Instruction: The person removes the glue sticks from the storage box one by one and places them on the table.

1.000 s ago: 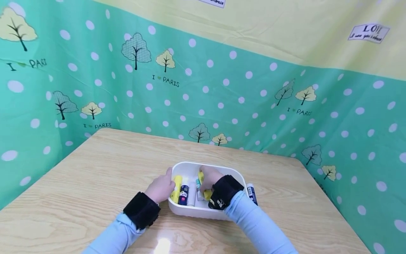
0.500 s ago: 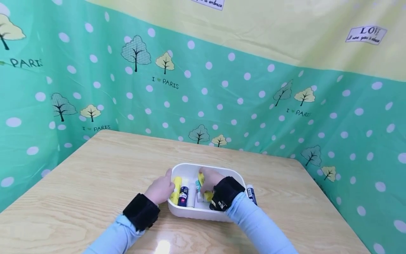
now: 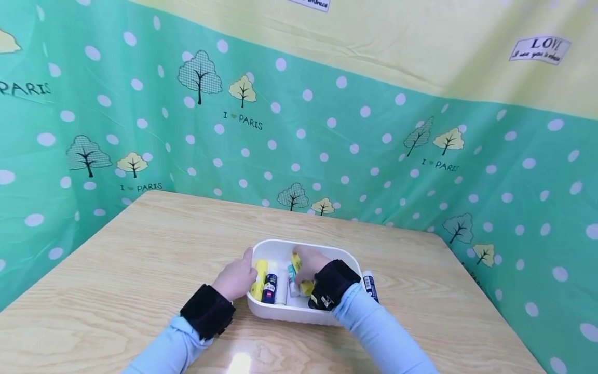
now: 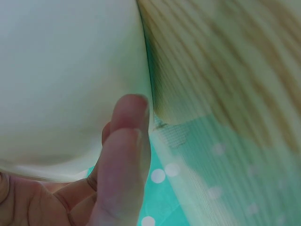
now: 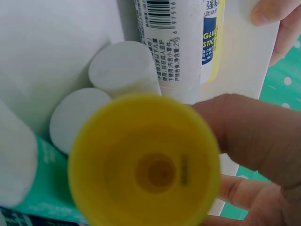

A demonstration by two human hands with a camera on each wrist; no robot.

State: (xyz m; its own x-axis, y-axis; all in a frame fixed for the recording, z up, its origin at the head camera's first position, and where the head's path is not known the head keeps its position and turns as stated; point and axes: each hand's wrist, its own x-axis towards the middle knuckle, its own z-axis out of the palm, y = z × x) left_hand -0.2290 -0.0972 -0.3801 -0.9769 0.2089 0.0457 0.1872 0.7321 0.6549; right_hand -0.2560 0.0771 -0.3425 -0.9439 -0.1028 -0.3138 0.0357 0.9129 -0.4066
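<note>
My left hand (image 3: 235,276) grips the left rim of a white plastic bin (image 3: 289,313) on the table. In the left wrist view its fingers (image 4: 124,165) lie against the white wall. Inside the bin, my right hand (image 3: 309,262) holds a yellow glue stick (image 3: 306,288) between thumb and fingers. The right wrist view shows that yellow stick's round end (image 5: 106,155) close up. To its left lie a teal-and-white glue stick (image 3: 293,280), a white one (image 3: 282,286), a dark blue one (image 3: 269,289) and another yellow one (image 3: 259,280). My right wrist hides the bin's right part.
A dark blue and white glue stick (image 3: 371,286) lies outside the bin against its right side. The wooden table (image 3: 187,228) runs back to a green and yellow patterned curtain (image 3: 299,130), which also stands along both sides.
Both hands keep their places on the bin and the yellow glue stick. Only the head view has shifted a little.
</note>
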